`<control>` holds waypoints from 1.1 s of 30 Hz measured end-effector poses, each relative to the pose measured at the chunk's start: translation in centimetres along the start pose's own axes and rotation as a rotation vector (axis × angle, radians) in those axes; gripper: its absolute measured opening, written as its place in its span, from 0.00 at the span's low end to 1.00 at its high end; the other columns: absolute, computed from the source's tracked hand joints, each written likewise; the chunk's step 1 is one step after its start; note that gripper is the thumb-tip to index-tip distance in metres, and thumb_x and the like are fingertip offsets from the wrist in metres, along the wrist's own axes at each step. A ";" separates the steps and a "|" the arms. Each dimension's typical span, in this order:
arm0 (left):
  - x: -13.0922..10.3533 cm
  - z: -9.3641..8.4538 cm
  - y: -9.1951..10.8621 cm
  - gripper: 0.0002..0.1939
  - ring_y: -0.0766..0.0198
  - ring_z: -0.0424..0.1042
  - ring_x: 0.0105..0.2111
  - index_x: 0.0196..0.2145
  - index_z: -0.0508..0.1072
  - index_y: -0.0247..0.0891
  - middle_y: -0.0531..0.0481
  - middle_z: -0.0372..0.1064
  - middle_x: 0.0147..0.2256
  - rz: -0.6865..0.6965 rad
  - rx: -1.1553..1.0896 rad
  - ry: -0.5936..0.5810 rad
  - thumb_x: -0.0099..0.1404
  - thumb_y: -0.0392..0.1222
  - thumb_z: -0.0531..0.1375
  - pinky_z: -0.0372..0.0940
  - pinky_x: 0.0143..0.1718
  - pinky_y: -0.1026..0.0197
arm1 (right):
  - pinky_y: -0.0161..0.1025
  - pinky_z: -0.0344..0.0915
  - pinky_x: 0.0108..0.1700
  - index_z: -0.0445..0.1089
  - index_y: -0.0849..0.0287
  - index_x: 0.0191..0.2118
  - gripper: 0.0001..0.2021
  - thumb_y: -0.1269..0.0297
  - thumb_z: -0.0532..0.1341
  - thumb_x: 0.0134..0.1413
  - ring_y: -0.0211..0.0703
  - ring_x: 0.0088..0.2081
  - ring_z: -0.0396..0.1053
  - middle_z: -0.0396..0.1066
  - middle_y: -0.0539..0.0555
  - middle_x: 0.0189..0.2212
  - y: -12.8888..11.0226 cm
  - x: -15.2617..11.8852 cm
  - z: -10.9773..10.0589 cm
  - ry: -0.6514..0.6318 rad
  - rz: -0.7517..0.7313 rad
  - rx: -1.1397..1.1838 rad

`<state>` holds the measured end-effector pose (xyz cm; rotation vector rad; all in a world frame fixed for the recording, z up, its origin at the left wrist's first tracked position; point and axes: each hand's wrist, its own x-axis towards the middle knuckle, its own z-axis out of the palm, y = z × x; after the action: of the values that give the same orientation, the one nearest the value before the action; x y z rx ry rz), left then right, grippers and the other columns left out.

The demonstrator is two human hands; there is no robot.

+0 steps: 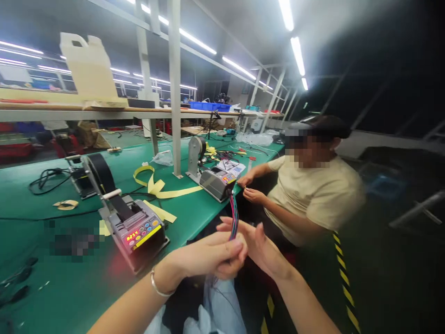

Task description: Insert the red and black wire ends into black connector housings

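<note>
A bundle of thin coloured wires (234,214), red, teal and dark, stands up out of my left hand (217,255), whose fingers are closed around it. Behind the bundle, my right hand (260,248) has its fingers stretched out and the thumb raised; it grips nothing that I can see. Both hands are over my lap, off the front edge of the green table. To the left of them sits a tape dispenser (139,232) with a red lit display and a black tape roll. The wires' upper ends come close to a second tape dispenser (219,183).
A person (313,181) in a light shirt sits to the right, hands at the table edge. Yellow tape (177,191) curls across the green table (79,273). A white post (174,93) rises from the tabletop. A jug (88,69) stands on the shelf.
</note>
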<state>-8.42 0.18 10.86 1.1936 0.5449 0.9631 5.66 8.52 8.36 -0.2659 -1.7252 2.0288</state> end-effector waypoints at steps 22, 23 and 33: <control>0.0 -1.2 3.4 0.18 0.61 0.73 0.35 0.44 0.74 0.35 0.44 0.75 0.39 0.261 0.649 0.433 0.61 0.48 0.57 0.66 0.34 0.65 | 0.37 0.62 0.25 0.65 0.59 0.31 0.16 0.51 0.53 0.57 0.39 0.20 0.66 0.68 0.52 0.20 -1.8 0.7 3.6 -0.028 -0.052 0.005; -0.1 -1.5 3.4 0.18 0.61 0.73 0.35 0.43 0.75 0.35 0.44 0.75 0.38 0.257 0.645 0.427 0.60 0.48 0.58 0.66 0.34 0.64 | 0.38 0.62 0.26 0.66 0.60 0.28 0.18 0.50 0.53 0.57 0.40 0.21 0.67 0.68 0.53 0.20 -1.8 0.6 3.5 -0.047 -0.039 -0.029; 2.2 -2.5 2.4 0.31 0.64 0.71 0.37 0.48 0.69 0.36 0.47 0.73 0.37 0.335 0.295 0.501 0.53 0.59 0.61 0.63 0.43 0.60 | 0.28 0.49 0.18 0.60 0.59 0.25 0.14 0.57 0.58 0.55 0.27 0.14 0.41 0.46 0.40 0.12 -4.5 4.6 2.2 0.075 -0.099 0.272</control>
<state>-10.05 3.46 12.64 1.3336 0.9271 1.5268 1.71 9.18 13.84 -0.1621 -1.3704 2.1208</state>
